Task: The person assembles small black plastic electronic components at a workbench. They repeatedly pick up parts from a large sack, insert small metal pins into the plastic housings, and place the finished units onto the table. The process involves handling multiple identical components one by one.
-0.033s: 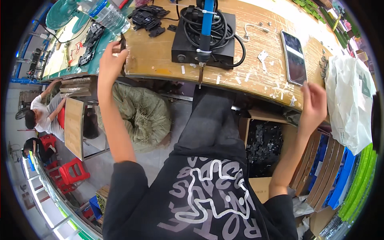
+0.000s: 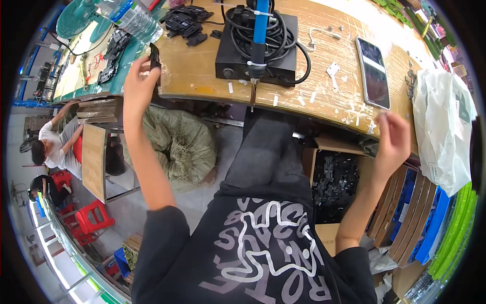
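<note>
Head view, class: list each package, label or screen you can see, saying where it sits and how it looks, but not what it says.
Phone: flat on the wooden bench, right of the black box; dark, reflective screen.
Plastic bag: bench's right end; white, crumpled, small green label.
Water bottle: top left; clear, blue label.
Cardboard box: under the bench; open, brown, dark parts inside.

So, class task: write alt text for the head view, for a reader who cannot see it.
Seen from above, a seated person's left hand holds a small black part at the edge of a wooden workbench. Their right hand is raised near a phone and a white bag; a black box wound with cable sits mid-bench.
</note>
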A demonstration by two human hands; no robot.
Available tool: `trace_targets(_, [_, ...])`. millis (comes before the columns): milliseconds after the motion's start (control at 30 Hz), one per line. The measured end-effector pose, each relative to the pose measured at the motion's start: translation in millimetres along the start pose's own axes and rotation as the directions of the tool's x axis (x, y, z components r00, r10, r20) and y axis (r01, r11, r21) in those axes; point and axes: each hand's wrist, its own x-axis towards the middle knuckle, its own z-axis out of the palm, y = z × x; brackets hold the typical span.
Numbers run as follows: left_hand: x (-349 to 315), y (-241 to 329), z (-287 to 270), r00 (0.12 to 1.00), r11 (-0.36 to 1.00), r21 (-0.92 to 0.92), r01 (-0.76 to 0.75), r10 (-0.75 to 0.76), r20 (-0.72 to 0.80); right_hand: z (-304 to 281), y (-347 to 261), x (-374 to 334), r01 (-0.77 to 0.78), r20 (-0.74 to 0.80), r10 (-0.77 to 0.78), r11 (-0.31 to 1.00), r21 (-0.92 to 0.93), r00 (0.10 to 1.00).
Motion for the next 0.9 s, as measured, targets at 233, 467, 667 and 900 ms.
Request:
trace_targets(233, [-152,75,54,0.926,0.429,-0.827,0.364,-0.067,0.373,27,-26,-67,-0.377,0.448,0.136,0.774,0.509,0.884])
trace_targets(467, [-199,96,79,0.844,0.787,-0.545,0.288,0.061,0.534,35,-27,-78,-0.502,0.581,0.146,0.691,0.519,0.801])
trace_targets(667, [-194,102,82,0.869,0.856,-0.512,0.068,0.201,0.452,31,-24,-78,-0.638,0.653,0.225,0.579,0.507,0.723])
trace_targets(900, [-191,106,87,0.852,0.875,-0.484,-0.008,0.259,0.455,30,-18,-80,-0.627,0.667,0.197,0.598,0.499,0.718])
